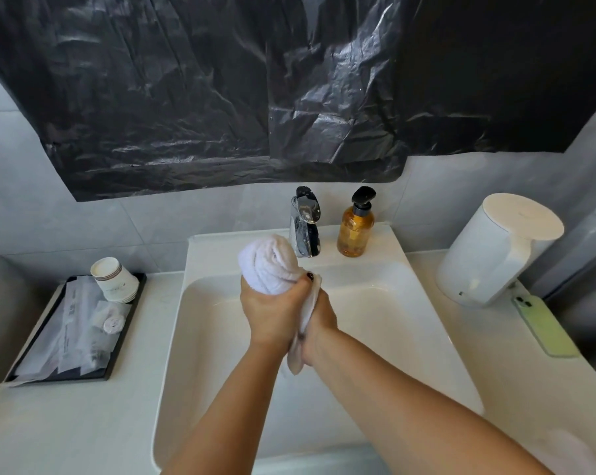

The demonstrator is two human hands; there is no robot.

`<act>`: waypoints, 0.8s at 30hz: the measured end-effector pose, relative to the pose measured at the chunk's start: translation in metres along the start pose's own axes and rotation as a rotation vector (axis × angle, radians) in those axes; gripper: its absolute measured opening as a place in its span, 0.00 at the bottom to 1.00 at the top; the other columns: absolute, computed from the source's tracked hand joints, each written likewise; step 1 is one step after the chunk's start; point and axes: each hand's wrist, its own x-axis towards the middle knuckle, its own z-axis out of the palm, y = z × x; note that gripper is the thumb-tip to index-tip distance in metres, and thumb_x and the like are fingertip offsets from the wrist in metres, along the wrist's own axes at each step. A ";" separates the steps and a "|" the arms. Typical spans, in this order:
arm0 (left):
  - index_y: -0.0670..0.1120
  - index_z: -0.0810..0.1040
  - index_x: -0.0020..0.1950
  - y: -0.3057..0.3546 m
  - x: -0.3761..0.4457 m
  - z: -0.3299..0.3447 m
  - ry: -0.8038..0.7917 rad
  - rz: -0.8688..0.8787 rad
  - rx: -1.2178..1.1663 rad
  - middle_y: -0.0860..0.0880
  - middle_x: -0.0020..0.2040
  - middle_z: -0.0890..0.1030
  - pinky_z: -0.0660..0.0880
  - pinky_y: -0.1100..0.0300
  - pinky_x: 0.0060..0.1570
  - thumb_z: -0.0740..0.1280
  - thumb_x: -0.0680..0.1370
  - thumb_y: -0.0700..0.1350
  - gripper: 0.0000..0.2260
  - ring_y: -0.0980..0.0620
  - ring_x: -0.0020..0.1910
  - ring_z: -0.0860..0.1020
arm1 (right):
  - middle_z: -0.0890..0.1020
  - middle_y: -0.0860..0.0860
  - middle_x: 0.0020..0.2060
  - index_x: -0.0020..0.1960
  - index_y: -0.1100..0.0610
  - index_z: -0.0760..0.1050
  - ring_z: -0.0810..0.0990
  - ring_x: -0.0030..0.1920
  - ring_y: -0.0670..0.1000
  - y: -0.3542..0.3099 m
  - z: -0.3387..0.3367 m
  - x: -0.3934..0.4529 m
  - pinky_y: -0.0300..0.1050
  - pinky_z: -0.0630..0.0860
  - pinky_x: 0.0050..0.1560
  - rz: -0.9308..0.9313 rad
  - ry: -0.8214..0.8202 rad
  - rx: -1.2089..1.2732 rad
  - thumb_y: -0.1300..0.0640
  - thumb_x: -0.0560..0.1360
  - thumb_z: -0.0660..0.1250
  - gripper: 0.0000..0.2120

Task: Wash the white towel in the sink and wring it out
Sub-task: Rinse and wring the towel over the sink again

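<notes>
I held the white terry-cloth towel point(268, 264) near the middle of the frame, above the white rectangular ceramic sink point(409, 323). It was twisted into a thick roll, standing nearly upright; its bunched, rounded upper end sat just left of centre, and a thin, flat tail hung from the lower end, pointing down into the basin. My left hand point(272, 313) gripped the roll around its middle, and my right hand point(318, 320) pressed against it from the right, with the tail squeezed between my two wrists. The sink filled the lower centre of the frame, its basin pale and glossy.
</notes>
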 end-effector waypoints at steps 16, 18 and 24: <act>0.37 0.81 0.52 -0.019 0.040 -0.009 -0.094 -0.545 -0.349 0.38 0.46 0.84 0.81 0.48 0.51 0.73 0.66 0.51 0.21 0.42 0.42 0.84 | 0.83 0.57 0.40 0.35 0.57 0.76 0.82 0.46 0.60 -0.028 -0.023 0.032 0.51 0.77 0.49 -0.093 0.236 -0.864 0.44 0.74 0.63 0.19; 0.43 0.77 0.49 -0.020 0.047 -0.019 -0.174 -0.619 -0.437 0.45 0.38 0.78 0.80 0.62 0.34 0.65 0.75 0.54 0.15 0.49 0.28 0.80 | 0.84 0.57 0.38 0.38 0.58 0.78 0.83 0.42 0.59 -0.051 -0.029 0.028 0.51 0.81 0.49 -0.085 0.092 -1.016 0.39 0.72 0.64 0.21; 0.39 0.79 0.48 -0.030 0.057 -0.029 -0.242 -0.722 -0.479 0.42 0.37 0.79 0.71 0.66 0.38 0.63 0.77 0.58 0.21 0.50 0.31 0.79 | 0.77 0.46 0.45 0.61 0.52 0.68 0.79 0.42 0.50 -0.112 -0.033 0.028 0.50 0.77 0.45 -0.775 -0.027 -1.367 0.46 0.67 0.76 0.28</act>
